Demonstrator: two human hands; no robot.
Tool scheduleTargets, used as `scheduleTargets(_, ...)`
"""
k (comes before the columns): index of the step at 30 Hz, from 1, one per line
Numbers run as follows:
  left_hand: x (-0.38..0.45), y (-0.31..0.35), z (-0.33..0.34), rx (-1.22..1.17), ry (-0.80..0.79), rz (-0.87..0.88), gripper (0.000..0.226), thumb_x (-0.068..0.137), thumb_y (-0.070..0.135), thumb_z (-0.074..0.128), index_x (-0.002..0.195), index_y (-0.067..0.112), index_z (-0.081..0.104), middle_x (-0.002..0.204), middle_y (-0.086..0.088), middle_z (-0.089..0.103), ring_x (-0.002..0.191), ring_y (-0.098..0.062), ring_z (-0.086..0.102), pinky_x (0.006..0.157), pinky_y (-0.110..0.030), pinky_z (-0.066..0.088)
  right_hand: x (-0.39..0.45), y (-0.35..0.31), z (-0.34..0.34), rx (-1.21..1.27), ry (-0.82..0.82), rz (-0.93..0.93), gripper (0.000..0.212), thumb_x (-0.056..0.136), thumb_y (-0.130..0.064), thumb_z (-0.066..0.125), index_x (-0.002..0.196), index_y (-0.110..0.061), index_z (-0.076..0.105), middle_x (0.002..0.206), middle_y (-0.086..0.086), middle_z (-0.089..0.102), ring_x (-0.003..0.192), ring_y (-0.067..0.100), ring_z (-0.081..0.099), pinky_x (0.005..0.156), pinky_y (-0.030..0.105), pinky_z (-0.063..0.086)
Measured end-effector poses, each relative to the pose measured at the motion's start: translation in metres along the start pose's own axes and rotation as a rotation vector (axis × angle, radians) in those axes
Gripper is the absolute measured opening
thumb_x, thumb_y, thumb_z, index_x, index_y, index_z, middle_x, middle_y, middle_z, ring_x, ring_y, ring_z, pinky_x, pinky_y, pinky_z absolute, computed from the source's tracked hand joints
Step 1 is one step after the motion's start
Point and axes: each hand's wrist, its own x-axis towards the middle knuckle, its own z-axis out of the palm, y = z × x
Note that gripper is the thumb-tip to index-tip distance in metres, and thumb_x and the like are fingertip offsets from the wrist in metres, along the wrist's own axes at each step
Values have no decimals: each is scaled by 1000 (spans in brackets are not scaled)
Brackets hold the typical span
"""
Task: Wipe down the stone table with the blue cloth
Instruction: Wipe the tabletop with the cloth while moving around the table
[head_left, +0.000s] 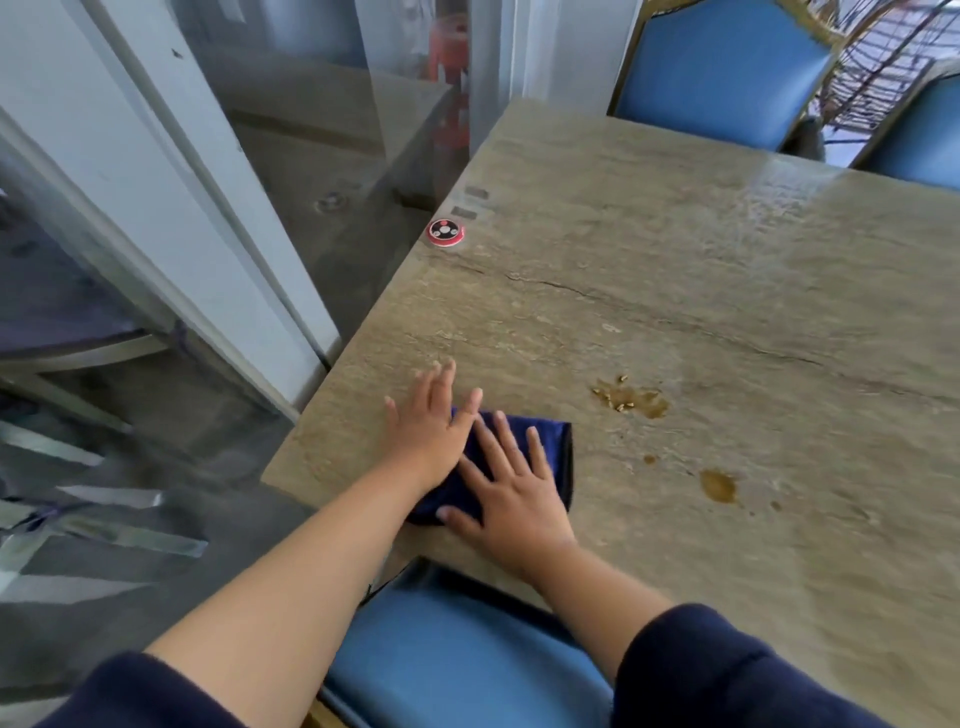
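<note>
Pressing blue cloth (550, 452) flat near stone table (727, 260) edge.

cloth (550, 447) on table (727, 260), spill (631, 400) right

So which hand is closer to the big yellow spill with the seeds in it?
The right hand. It presses flat on the blue cloth, just short of the spill. The left hand lies farther away, at the cloth's other edge.

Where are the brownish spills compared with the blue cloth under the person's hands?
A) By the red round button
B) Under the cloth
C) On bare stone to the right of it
C: the brownish spills lie on bare stone table, right of the blue cloth.
</note>
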Motion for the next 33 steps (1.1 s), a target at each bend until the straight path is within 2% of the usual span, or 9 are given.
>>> scheduleTargets(4, 20, 23, 4, -169, 144, -117, 61, 98, 54, 17, 153, 28, 12, 162, 5, 8, 149, -15, 6, 116, -57, -5, 46, 34, -9, 30, -35, -46, 67, 90, -61, 10, 151, -33, 10, 161, -4, 1, 147, 18, -10, 119, 47, -4)
scheduleTargets(7, 21, 32, 13, -335, 324, -43, 59, 99, 49, 19, 152, 22, 17, 161, 1, 15, 148, -19, 11, 118, -56, -1, 80, 80, -23, 71, 14, 105, 66, 89, -60, 11, 151, -36, 14, 161, -7, 2, 147, 14, -6, 119, 42, -4)
scheduleTargets(9, 18, 32, 22, -182, 242, -33, 57, 100, 48, 12, 153, 31, 6, 162, 9, 3, 149, -17, -4, 115, -59, -10, 84, 116, -30, 94, 52, 223, 58, 96, -54, 24, 151, -37, 15, 161, -7, 2, 147, 13, -6, 118, 39, -6)
scheduleTargets(12, 14, 27, 42, 266, 122, 25, 54, 96, 50, -3, 145, 42, -23, 155, 15, -29, 144, -26, -27, 108, -69, -13, 66, 151, -35, 142, 101, 423, 57, 99, -49, 28, 152, -34, 11, 161, -7, -3, 147, 11, -9, 119, 36, -6)
scheduleTargets(17, 16, 23, 51, 333, 175, 54, 57, 90, 53, -11, 145, 42, -21, 155, 11, -30, 144, -31, -25, 109, -68, -12, 30, 131, -32, 150, 103, 733, 58, 102, -40, 24, 153, -20, 5, 161, 2, -10, 147, 18, -12, 119, 38, -6)
scheduleTargets(21, 15, 22, 45, 306, 154, 69, 61, 83, 52, -16, 144, 45, -17, 156, 15, -25, 146, -27, -22, 109, -63, -15, 16, 74, -21, 147, 76, 489, 60, 99, -40, 30, 153, -22, 9, 161, 5, -5, 147, 23, -10, 119, 42, -5)
scheduleTargets(25, 18, 23, 38, 274, 100, 25, 50, 100, 42, 3, 149, 46, -3, 158, 17, -20, 146, -23, -21, 110, -61, -15, -22, 53, -4, 69, 88, 208, 58, 92, -47, 34, 147, -27, 33, 156, 5, 27, 145, 27, 20, 115, 47, 12)
scheduleTargets(29, 15, 36, 31, 168, 40, -20, 48, 102, 42, 9, 149, 47, 2, 158, 18, -18, 145, -21, -25, 109, -62, -19, -50, 103, -9, 34, 91, 367, 61, 92, -50, 25, 149, -29, 27, 159, 0, 18, 147, 20, 12, 118, 48, 16)
scheduleTargets(33, 4, 56, 41, 120, 4, 60, 49, 102, 42, 9, 151, 43, 6, 160, 16, -12, 145, -17, -23, 109, -61, -20, -74, 111, -14, 99, 53, 531, 63, 93, -52, 20, 151, -32, 9, 157, -4, -9, 147, 20, -7, 119, 44, 0)
